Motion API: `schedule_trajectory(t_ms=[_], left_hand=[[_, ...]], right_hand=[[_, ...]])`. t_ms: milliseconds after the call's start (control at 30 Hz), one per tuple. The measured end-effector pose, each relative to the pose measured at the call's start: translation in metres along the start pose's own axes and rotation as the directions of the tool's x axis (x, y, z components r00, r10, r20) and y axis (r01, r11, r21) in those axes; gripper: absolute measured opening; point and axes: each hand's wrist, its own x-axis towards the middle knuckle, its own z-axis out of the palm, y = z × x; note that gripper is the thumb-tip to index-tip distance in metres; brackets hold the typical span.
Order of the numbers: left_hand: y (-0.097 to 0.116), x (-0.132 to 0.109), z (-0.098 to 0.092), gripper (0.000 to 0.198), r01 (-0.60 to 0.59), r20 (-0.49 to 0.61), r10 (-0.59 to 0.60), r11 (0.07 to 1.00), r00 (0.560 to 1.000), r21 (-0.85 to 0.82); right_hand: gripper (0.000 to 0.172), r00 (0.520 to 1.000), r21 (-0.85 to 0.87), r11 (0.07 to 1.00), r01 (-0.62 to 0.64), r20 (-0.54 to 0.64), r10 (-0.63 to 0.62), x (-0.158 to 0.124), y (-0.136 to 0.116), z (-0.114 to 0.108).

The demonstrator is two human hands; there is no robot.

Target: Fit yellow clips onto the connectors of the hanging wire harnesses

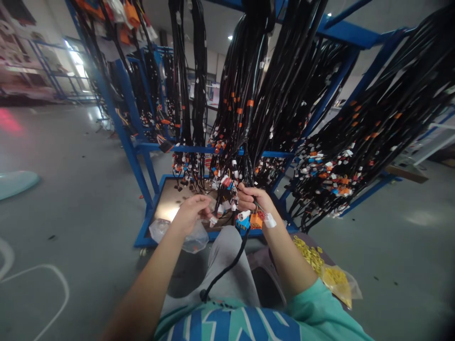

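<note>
My right hand (256,199) is closed round thin wires of a black wire harness. Below that fist hang a blue connector (242,222), an orange connector (256,220) and a white label (269,220). To its left, my left hand (194,213) is raised with thumb and fingers pressed together. A small white connector (213,221) lies beside those fingertips; whether they grip it is hidden. One black harness branch (231,267) runs down across my lap. Under my left hand is a clear plastic bag (196,237).
Thick bundles of black harnesses (245,71) with many small connectors hang from a blue wheeled rack (133,166) ahead. At right, small yellow parts (308,253) lie loose on a surface, beside a bag of yellow parts (336,279). More harnesses (377,128) hang on the right.
</note>
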Motion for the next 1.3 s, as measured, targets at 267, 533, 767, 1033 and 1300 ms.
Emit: schedule_trajectory(t_ms=[267,533,767,1033,1300], left_hand=[[-0.002,-0.001,-0.004,0.019,-0.006,-0.001,0.006,1.000,1.000,-0.023],[-0.007,-0.001,-0.014,0.017,-0.019,0.005,0.019,0.999,1.000,-0.027],[-0.007,-0.003,-0.019,0.015,-0.030,0.017,0.030,0.999,0.999,-0.031],[-0.007,-0.010,-0.018,0.016,-0.034,-0.053,0.032,0.999,0.998,-0.030],[-0.019,0.024,-0.023,0.025,-0.088,-0.192,0.066,0.990,0.979,-0.111]], right_hand=[[0.026,1.000,-0.059,0.998,0.006,0.030,-0.005,0.001,0.001,0.000],[0.022,1.000,-0.048,0.999,0.000,0.031,0.001,0.001,0.002,0.001],[0.016,0.998,-0.006,1.000,0.010,0.060,-0.009,0.000,0.003,0.004],[0.011,0.987,0.052,0.999,-0.006,0.164,-0.003,-0.007,0.003,0.006],[0.020,0.922,0.157,0.987,0.025,0.378,-0.084,-0.017,0.004,0.008]])
